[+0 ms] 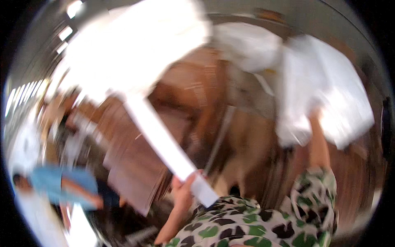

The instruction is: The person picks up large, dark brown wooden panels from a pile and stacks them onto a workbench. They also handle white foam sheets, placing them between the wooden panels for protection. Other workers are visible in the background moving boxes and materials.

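My left hand [183,192] is closed round the near end of a long, flat white strip [162,142]. The strip slants away to the far left, where its end meets a large, overexposed white bundle [135,49]; whether they are joined I cannot tell. Out to the right, my right hand [315,112] is against a white plastic-wrapped bundle [329,88]. Motion smears its fingers, so their grip does not show. Both hands are well apart.
Stacked brown cardboard sheets [142,164] lie left of the strip, with crumpled brown cardboard [201,82] beyond. Another white plastic bundle [249,45] is at the back. A person in a blue shirt [61,183] is at the lower left. Much of the view is blurred.
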Motion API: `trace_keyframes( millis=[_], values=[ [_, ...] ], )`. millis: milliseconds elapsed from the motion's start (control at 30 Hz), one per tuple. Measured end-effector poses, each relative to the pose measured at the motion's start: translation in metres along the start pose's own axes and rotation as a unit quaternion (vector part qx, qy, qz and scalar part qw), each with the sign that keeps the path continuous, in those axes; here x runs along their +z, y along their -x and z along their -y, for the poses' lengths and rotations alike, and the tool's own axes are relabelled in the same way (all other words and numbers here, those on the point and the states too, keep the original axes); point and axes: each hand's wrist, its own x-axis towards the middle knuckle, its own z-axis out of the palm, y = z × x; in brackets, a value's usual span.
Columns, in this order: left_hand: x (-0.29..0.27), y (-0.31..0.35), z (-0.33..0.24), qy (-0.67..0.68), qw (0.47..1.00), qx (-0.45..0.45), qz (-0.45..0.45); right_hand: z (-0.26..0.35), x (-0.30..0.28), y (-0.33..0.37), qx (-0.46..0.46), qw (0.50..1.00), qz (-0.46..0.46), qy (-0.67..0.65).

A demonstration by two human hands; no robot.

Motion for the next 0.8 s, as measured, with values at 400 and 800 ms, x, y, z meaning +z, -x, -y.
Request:
trace_keyframes(
  millis=[400,800],
  values=[
    [-0.002,0.004,0.026,-0.035,0.998,0.05,0.007,-0.047,-0.025,-0.038,-0.049,0.994,-0.099,-0.008],
    [-0.075,-0.014,0.005,0.035,0.999,0.01,0.037,0.04,-0.007,0.315,0.271,0.638,0.179,-0.698]
  ],
)
